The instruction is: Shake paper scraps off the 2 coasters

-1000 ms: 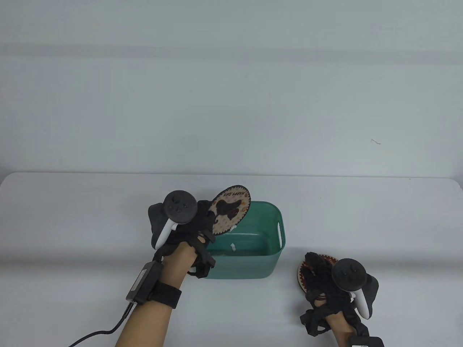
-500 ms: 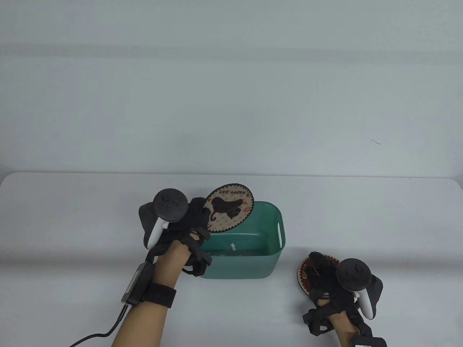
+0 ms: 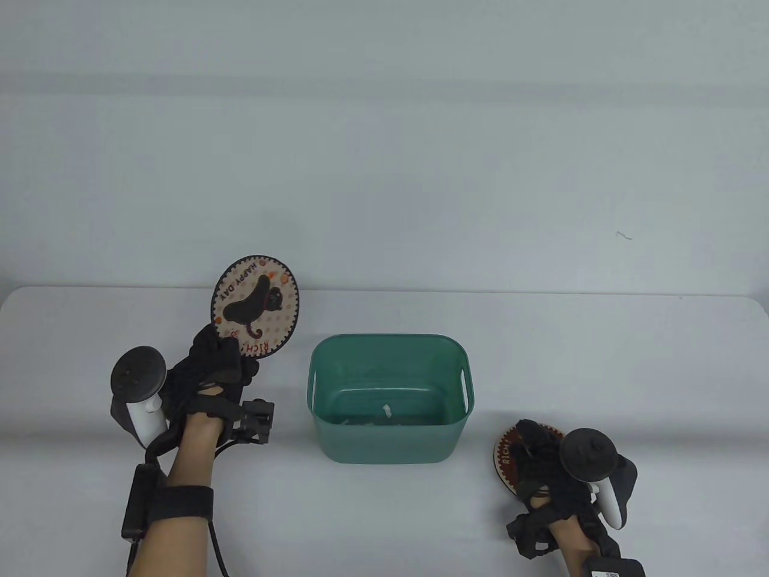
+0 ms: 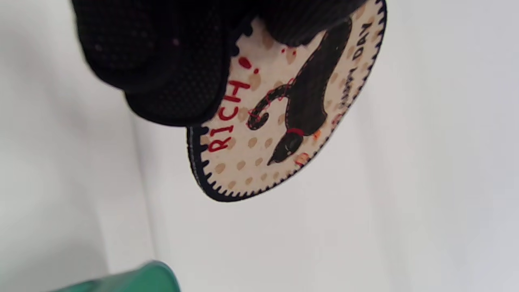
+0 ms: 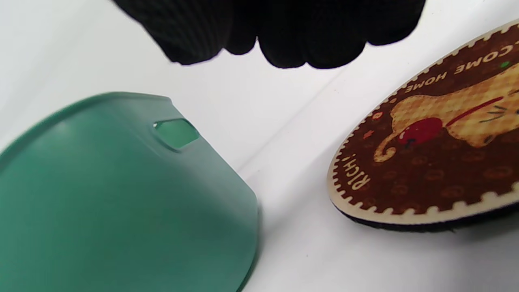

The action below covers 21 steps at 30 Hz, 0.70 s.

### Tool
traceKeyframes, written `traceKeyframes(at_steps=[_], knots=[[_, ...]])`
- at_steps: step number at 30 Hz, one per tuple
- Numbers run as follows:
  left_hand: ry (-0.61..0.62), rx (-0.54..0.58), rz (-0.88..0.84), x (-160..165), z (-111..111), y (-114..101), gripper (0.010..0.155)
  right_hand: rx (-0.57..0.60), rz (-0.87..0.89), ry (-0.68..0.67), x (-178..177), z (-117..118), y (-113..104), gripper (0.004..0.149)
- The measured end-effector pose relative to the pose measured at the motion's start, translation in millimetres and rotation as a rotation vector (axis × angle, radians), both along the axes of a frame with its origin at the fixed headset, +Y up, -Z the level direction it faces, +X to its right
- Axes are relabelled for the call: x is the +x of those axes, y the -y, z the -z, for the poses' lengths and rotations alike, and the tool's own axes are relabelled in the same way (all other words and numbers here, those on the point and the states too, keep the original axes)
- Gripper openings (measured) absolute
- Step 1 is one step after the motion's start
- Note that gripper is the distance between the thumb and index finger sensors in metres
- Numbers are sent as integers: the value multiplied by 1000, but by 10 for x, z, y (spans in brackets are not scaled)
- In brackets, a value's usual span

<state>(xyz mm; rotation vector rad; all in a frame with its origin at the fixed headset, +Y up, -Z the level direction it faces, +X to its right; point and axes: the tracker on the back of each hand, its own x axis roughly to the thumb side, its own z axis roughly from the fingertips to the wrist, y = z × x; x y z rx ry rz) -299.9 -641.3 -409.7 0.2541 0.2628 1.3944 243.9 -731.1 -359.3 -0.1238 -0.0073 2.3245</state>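
- Left hand (image 3: 210, 366) fingers pinch cat coaster (image 3: 255, 305) by its rim; looks thin, stiff, light.
- Right hand (image 3: 550, 466) over brown coaster (image 3: 507, 457) w/ grip unclear; probably edge-pinch it too.

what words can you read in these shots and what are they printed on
"HAPPY DAY" – on the cream coaster with the black cat, along its rim.
"RICH!" – in red on the same cream coaster, near the left hand's fingers.
"RICH!" – in cream letters on the brown coaster.
"...COME HOME" – on the brown coaster's rim; the first letters run out of the right wrist view.
The green bin shows no text.
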Motion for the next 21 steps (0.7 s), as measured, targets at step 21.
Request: traceKeyframes(at_steps=[21], knots=[[-87,-321,-251,4,479,1450,47,-21,-57,-69,-144,11,-72,53]])
